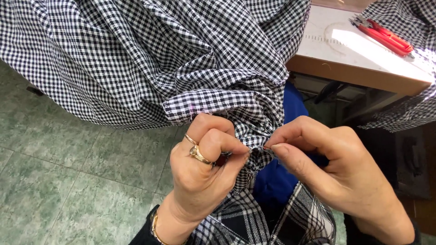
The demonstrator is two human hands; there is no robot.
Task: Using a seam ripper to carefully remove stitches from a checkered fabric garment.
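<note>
Green marbled tile floor [68,172]. Wooden-edged table [359,75] upper right, sunlit white top. Dark space beneath.

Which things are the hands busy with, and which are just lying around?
In use:
checked cloth, pinched by the left hand and the right hand

Lying about:
red pliers on the wooden table
more checked fabric at the right edge

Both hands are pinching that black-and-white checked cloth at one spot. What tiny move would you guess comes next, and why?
Probably a gentle pull by the right hand away from the left hand. Both pinch the gingham fabric at a folded edge, fingertips nearly touching, with something small and dark held between them, perhaps a thread or stitch; it is too small to tell.
</note>
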